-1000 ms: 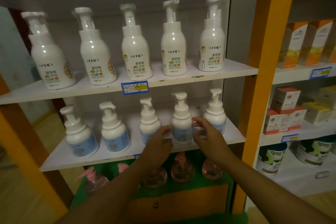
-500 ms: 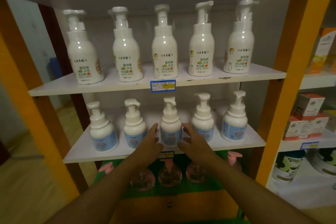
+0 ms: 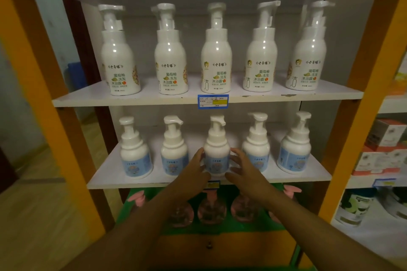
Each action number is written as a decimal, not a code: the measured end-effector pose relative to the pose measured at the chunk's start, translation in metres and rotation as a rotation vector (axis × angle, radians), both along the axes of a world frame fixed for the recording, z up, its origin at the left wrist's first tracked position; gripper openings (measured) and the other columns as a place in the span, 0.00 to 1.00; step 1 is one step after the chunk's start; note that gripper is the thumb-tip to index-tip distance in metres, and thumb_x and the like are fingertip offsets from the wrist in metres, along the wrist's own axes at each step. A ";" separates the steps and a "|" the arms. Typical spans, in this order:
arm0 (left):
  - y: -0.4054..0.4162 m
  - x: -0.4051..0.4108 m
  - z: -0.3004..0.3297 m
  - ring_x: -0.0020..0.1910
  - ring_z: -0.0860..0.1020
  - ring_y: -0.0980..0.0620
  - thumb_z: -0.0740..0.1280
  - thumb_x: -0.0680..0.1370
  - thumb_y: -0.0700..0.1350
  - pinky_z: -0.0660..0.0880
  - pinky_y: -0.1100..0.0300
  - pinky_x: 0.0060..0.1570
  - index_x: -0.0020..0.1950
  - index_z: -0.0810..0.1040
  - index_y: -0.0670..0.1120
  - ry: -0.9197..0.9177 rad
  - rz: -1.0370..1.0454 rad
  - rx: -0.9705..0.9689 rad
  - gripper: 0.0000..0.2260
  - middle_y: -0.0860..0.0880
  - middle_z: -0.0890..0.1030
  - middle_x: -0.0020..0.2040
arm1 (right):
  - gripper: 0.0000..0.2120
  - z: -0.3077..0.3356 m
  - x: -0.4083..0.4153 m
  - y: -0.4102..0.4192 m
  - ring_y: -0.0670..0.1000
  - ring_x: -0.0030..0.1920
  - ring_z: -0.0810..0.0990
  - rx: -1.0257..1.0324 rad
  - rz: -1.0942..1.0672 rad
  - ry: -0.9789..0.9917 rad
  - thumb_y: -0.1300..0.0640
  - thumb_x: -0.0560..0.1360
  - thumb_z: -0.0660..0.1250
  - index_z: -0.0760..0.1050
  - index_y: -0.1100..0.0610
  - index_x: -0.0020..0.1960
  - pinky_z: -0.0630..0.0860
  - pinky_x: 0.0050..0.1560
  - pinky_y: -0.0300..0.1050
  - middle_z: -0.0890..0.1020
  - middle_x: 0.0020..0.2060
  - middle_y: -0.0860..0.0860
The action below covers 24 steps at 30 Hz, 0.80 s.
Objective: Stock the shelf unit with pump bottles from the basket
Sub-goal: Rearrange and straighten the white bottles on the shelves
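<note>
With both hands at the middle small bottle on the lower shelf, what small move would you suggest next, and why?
Probably let go and draw both hands back. The middle bottle stands upright, evenly spaced in its row of five, label forward; left hand and right hand only flank it with loose fingers.

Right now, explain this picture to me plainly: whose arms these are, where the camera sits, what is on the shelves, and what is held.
No machine here: a person wears a camera on the head, looking forward and down at their own arms. The left hand and right hand cup the middle small bottle from either side; it stands on the lower shelf in a row of five blue-labelled pump bottles. The upper shelf carries five taller white pump bottles. Below, pink-capped bottles stand on a green surface. Whether the fingers grip firmly is unclear.
</note>
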<state>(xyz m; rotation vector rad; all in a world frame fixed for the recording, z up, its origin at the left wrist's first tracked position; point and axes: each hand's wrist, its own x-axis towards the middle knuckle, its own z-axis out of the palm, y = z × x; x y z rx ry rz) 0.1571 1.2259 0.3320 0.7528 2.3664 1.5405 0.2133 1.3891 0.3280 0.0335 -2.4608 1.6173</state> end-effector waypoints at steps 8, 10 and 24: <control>-0.064 -0.006 -0.004 0.54 0.78 0.50 0.59 0.77 0.32 0.77 0.62 0.50 0.50 0.74 0.55 0.176 0.229 0.043 0.17 0.52 0.78 0.52 | 0.15 0.002 0.009 -0.026 0.44 0.54 0.78 0.093 -0.079 0.143 0.63 0.77 0.63 0.71 0.48 0.59 0.75 0.47 0.32 0.79 0.53 0.42; -0.082 -0.012 -0.005 0.54 0.78 0.47 0.59 0.78 0.33 0.76 0.58 0.51 0.47 0.74 0.54 0.159 0.294 0.081 0.15 0.50 0.79 0.50 | 0.18 0.005 0.004 -0.042 0.44 0.56 0.77 0.077 -0.033 0.103 0.63 0.77 0.63 0.69 0.48 0.63 0.75 0.45 0.29 0.77 0.57 0.43; -0.092 -0.016 0.007 0.70 0.65 0.49 0.58 0.75 0.28 0.68 0.53 0.65 0.71 0.63 0.49 0.077 0.205 0.089 0.28 0.50 0.66 0.72 | 0.29 0.008 -0.036 -0.093 0.53 0.70 0.68 0.041 0.093 -0.021 0.61 0.74 0.65 0.61 0.47 0.72 0.73 0.65 0.54 0.68 0.71 0.49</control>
